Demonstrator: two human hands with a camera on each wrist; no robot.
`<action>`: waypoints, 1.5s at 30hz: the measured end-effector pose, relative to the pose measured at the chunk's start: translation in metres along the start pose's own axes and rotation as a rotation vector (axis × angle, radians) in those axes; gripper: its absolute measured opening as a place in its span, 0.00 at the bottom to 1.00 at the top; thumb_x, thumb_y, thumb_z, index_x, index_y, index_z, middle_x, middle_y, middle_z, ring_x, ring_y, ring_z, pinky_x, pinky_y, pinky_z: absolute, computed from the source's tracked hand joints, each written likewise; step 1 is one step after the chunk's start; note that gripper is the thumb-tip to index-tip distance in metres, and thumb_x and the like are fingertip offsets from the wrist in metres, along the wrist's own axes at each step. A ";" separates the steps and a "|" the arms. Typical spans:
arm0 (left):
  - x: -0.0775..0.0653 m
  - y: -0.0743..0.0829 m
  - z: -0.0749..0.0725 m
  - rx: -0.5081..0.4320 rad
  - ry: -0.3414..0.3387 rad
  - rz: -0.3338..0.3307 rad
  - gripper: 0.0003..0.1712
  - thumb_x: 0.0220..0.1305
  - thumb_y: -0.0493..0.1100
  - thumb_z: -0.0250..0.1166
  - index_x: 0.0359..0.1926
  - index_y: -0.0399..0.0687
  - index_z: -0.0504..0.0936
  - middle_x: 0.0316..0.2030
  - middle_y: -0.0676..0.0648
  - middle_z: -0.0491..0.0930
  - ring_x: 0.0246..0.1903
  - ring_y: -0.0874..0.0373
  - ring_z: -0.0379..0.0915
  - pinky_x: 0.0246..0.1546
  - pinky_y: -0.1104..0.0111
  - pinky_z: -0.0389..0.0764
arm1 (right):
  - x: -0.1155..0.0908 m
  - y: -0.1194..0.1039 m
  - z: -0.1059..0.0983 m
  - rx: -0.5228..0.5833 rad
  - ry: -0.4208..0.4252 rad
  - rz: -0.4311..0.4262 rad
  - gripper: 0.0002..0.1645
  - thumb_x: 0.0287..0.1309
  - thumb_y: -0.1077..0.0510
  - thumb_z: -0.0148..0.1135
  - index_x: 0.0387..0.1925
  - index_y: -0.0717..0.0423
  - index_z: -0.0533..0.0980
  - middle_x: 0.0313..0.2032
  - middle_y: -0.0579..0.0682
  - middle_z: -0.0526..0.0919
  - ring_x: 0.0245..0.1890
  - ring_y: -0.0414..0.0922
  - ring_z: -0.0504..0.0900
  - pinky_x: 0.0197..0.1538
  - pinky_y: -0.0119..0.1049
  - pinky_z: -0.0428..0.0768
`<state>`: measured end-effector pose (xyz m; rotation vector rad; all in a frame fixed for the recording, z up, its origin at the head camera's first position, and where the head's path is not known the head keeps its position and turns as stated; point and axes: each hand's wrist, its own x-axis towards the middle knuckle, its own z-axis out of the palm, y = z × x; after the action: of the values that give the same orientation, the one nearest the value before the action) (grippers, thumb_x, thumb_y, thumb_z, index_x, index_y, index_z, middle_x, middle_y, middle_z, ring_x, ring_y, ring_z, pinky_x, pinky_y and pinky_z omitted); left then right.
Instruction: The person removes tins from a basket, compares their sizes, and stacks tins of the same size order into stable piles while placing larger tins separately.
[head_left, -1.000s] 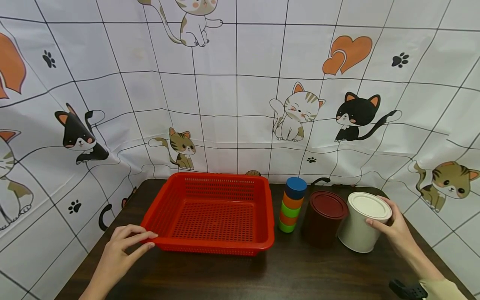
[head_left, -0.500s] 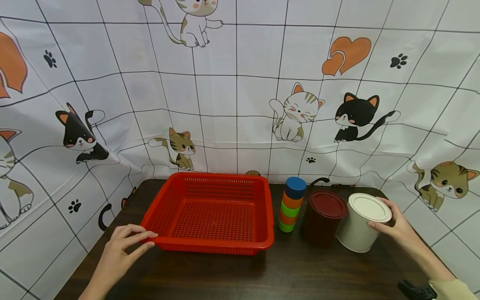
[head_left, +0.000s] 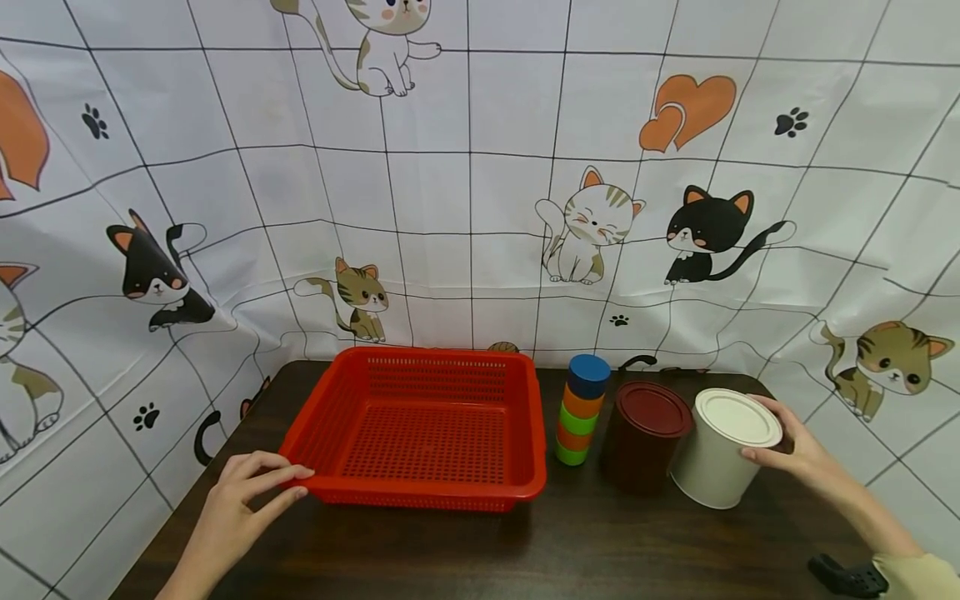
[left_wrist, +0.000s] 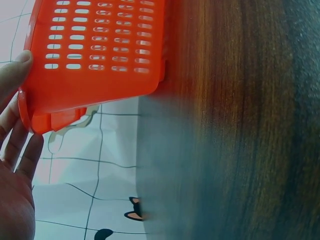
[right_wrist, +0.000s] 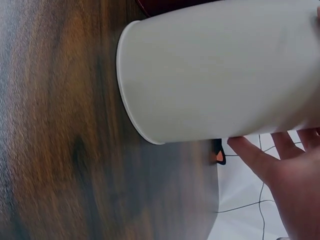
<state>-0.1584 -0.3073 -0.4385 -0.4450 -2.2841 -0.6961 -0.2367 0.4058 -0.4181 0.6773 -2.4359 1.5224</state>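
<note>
A red plastic basket [head_left: 431,490] with slotted walls stands on the dark wooden table. My left hand [head_left: 242,507] pinches its near left corner, thumb on the outside and fingers at the rim, as the left wrist view shows too. At the far right is a cream-white can [head_left: 712,467] with a pale lid. My right hand [head_left: 797,446] grips it from the right near the top, thumb on the front and fingers round the far side. In the right wrist view the can's smooth wall [right_wrist: 210,75] fills the top, with the fingers [right_wrist: 252,155] along its side.
Left of the white can, close by, stands a dark brown can [head_left: 641,454] with a maroon lid. A stack of coloured cups [head_left: 580,412], blue on top, stands between it and the basket. Behind the table [head_left: 525,558] hangs a tile-print sheet [head_left: 472,208] with cartoon cats.
My right thumb has slid a little to the right on the white can, and the right wrist has swung outward. The can has shifted very slightly. My left hand and the basket hold still.
</note>
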 end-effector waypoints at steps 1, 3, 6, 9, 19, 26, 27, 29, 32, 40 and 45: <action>0.000 0.000 0.000 0.003 -0.001 0.000 0.28 0.34 0.31 0.81 0.38 0.64 0.90 0.37 0.61 0.77 0.45 0.73 0.59 0.42 0.76 0.60 | 0.000 -0.001 -0.001 -0.025 -0.012 0.003 0.46 0.55 0.77 0.58 0.71 0.50 0.55 0.55 0.28 0.70 0.51 0.20 0.73 0.44 0.18 0.75; 0.000 -0.001 0.000 0.006 -0.001 0.003 0.28 0.34 0.32 0.81 0.38 0.65 0.90 0.37 0.62 0.77 0.45 0.73 0.59 0.42 0.76 0.61 | 0.000 -0.001 -0.004 -0.048 -0.039 0.000 0.47 0.56 0.76 0.57 0.73 0.50 0.53 0.57 0.28 0.69 0.52 0.20 0.72 0.44 0.19 0.75; 0.001 -0.001 0.000 0.007 0.001 0.017 0.28 0.34 0.32 0.81 0.38 0.65 0.90 0.37 0.61 0.78 0.45 0.73 0.60 0.43 0.76 0.61 | -0.001 -0.003 -0.007 -0.067 -0.059 -0.002 0.49 0.55 0.76 0.57 0.74 0.48 0.53 0.57 0.26 0.69 0.52 0.20 0.73 0.44 0.20 0.75; 0.002 -0.002 0.000 0.004 0.006 0.030 0.28 0.33 0.32 0.81 0.38 0.65 0.90 0.37 0.61 0.78 0.45 0.72 0.61 0.43 0.76 0.61 | -0.001 -0.005 -0.009 -0.077 -0.069 -0.002 0.51 0.55 0.76 0.57 0.75 0.44 0.53 0.58 0.25 0.69 0.52 0.20 0.73 0.43 0.20 0.75; 0.003 0.000 -0.001 0.005 0.009 0.033 0.28 0.33 0.31 0.81 0.38 0.64 0.90 0.37 0.61 0.78 0.45 0.73 0.60 0.43 0.76 0.61 | 0.003 -0.003 -0.014 -0.046 -0.110 -0.038 0.52 0.54 0.77 0.56 0.76 0.47 0.53 0.61 0.24 0.68 0.54 0.20 0.72 0.44 0.20 0.76; 0.002 0.000 -0.001 0.007 0.003 0.024 0.28 0.33 0.31 0.81 0.38 0.64 0.90 0.37 0.61 0.78 0.45 0.73 0.60 0.43 0.76 0.61 | 0.003 -0.004 -0.015 -0.021 -0.133 -0.016 0.53 0.55 0.76 0.55 0.77 0.42 0.50 0.60 0.24 0.68 0.52 0.21 0.74 0.43 0.22 0.77; 0.002 0.000 -0.001 0.009 0.003 0.023 0.28 0.33 0.32 0.81 0.38 0.64 0.90 0.37 0.61 0.78 0.45 0.73 0.60 0.43 0.76 0.61 | 0.003 -0.004 -0.015 -0.013 -0.137 -0.013 0.53 0.56 0.77 0.55 0.77 0.42 0.50 0.60 0.24 0.67 0.52 0.22 0.74 0.43 0.23 0.78; 0.002 0.000 -0.001 0.007 0.002 0.025 0.28 0.33 0.32 0.81 0.38 0.64 0.90 0.37 0.61 0.78 0.45 0.73 0.60 0.43 0.76 0.62 | 0.003 -0.004 -0.016 0.002 -0.145 -0.006 0.54 0.56 0.77 0.54 0.78 0.42 0.48 0.61 0.25 0.66 0.52 0.22 0.75 0.42 0.24 0.79; 0.003 -0.001 -0.001 0.007 0.003 0.030 0.29 0.33 0.31 0.81 0.38 0.65 0.90 0.37 0.62 0.78 0.45 0.72 0.60 0.43 0.76 0.62 | 0.003 -0.003 -0.016 0.003 -0.152 0.005 0.55 0.57 0.77 0.54 0.78 0.42 0.46 0.61 0.25 0.65 0.52 0.22 0.75 0.42 0.24 0.79; 0.004 -0.001 0.000 0.003 0.003 0.043 0.28 0.33 0.32 0.81 0.38 0.63 0.90 0.37 0.61 0.78 0.45 0.72 0.61 0.43 0.77 0.61 | 0.001 -0.003 -0.016 -0.041 -0.142 0.023 0.54 0.58 0.76 0.55 0.78 0.41 0.46 0.59 0.23 0.65 0.52 0.21 0.74 0.42 0.24 0.79; 0.004 0.000 -0.002 0.022 -0.007 0.031 0.27 0.34 0.33 0.81 0.38 0.65 0.90 0.36 0.61 0.79 0.45 0.72 0.60 0.42 0.77 0.62 | -0.001 -0.006 -0.016 -0.128 -0.110 0.024 0.54 0.61 0.73 0.54 0.79 0.45 0.40 0.63 0.20 0.57 0.56 0.15 0.66 0.47 0.16 0.71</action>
<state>-0.1604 -0.3080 -0.4345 -0.4727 -2.2847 -0.6543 -0.2340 0.4180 -0.4060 0.7272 -2.6040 1.3566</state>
